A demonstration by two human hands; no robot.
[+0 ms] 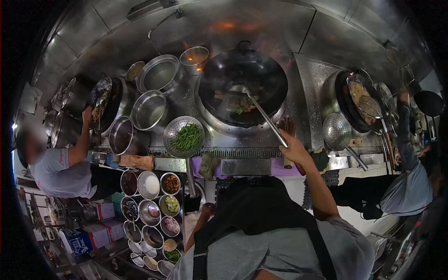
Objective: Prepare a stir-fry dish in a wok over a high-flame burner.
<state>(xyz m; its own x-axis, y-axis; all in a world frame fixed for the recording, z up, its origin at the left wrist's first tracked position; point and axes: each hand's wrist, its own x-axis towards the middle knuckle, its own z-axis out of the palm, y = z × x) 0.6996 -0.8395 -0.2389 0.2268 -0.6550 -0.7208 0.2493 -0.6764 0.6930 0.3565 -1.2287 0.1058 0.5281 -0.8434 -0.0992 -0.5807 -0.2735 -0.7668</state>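
My right hand (294,148) grips the handle of a long metal wok ladle (267,120). The ladle's head rests inside a large black wok (241,73), by a small heap of browned and green food (241,105). Beside that hand stands a bamboo wok brush (288,126). My left hand (208,209) hangs low at my side, near a metal pot (200,192); its fingers are too dark to make out. Left of the wok, a perforated strainer (168,134) holds green beans (188,137), its handle pointing towards me.
Flames (196,59) flare behind a wire strainer left of the wok. Steel pots (148,110) crowd the stove. Several ingredient bowls (148,184) stand at lower left. One co-worker (63,168) works at a wok on the left, another (402,192) on the right. A folded cloth (209,166) lies on the front ledge.
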